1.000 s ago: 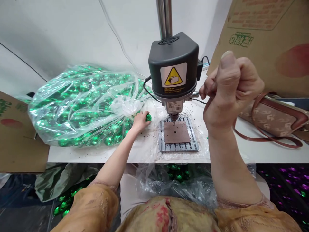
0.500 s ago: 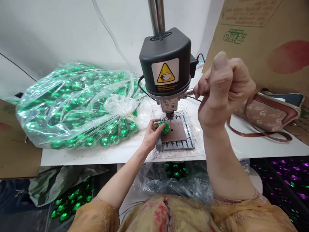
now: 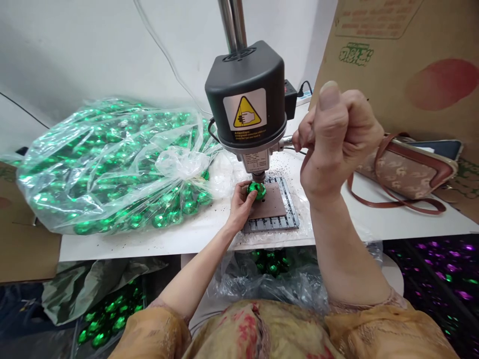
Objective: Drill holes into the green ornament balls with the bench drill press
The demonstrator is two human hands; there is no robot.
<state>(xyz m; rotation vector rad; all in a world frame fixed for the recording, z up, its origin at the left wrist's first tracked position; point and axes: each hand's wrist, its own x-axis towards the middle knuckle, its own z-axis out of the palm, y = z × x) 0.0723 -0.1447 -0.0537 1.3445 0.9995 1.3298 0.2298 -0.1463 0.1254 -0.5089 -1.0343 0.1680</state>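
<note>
My left hand (image 3: 241, 203) pinches a shiny green faceted ball (image 3: 257, 191) between thumb and fingers. The ball sits just under the chuck (image 3: 258, 176) of a black-topped drill press (image 3: 245, 94), over a brown board (image 3: 275, 202) on the slotted metal base (image 3: 292, 212). Whether a drill bit touches the ball is hidden. My right hand (image 3: 337, 139) is raised at the machine's right side, closed round its feed lever (image 3: 287, 141); most of the lever is hidden by the fingers.
A big clear bag of green balls (image 3: 112, 164) lies left on the white table (image 3: 149, 244). To the right are a strapped handbag (image 3: 415, 167) and a cardboard box (image 3: 396, 60). More green balls (image 3: 271, 262) sit in plastic below the edge, purple ones (image 3: 449, 264) at lower right.
My left hand has moved the green ball slightly right across the board, under the chuck. My right hand stays on the lever. The whole view has shifted a little.
</note>
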